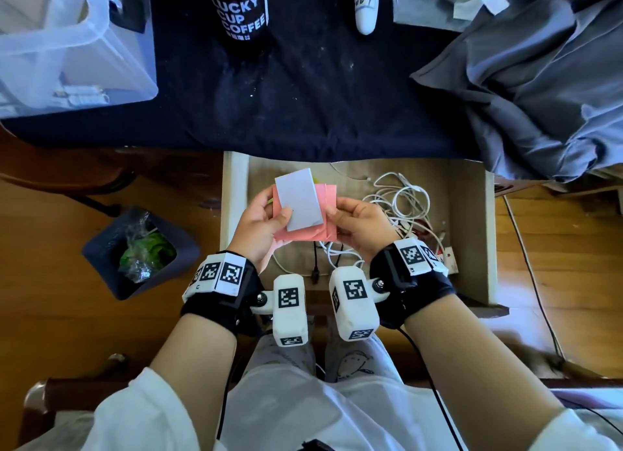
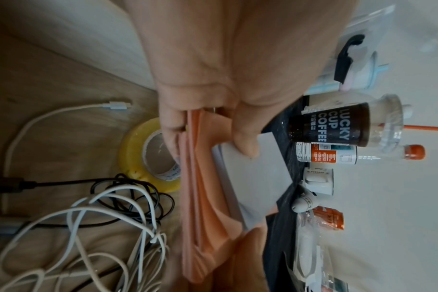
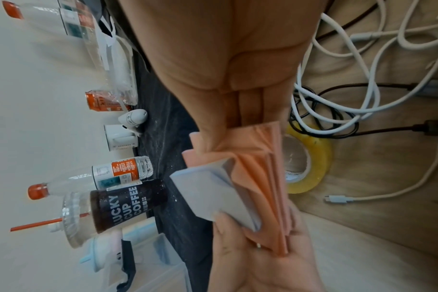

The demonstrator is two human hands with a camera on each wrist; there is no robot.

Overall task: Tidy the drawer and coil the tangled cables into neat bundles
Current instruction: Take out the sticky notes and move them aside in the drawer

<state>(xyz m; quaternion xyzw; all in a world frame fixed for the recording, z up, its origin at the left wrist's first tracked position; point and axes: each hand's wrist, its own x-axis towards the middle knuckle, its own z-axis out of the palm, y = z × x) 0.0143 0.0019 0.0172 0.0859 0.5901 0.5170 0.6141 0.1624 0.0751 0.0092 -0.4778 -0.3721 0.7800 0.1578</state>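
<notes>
Above the open drawer (image 1: pixel 472 248) both hands hold one stack of paper: pink sheets (image 1: pixel 325 230) with a pale lilac pad (image 1: pixel 298 203) on top. My left hand (image 1: pixel 261 220) grips the stack's left edge, its thumb on the lilac pad (image 2: pixel 253 177). My right hand (image 1: pixel 354 220) pinches the pink sheets (image 3: pixel 260 158) at the right edge. Tangled white and black cables (image 1: pixel 401 201) lie in the drawer's right half, partly hidden by my right hand. A roll of yellow tape (image 2: pixel 143 156) lies on the drawer floor beneath the paper.
A dark cloth (image 1: pixel 303 107) covers the tabletop behind the drawer, with a coffee cup (image 1: pixel 241 16), a clear plastic box (image 1: pixel 67 46) at left and grey fabric (image 1: pixel 539 80) at right. A small bin (image 1: pixel 141 252) stands on the wooden floor, left of the drawer.
</notes>
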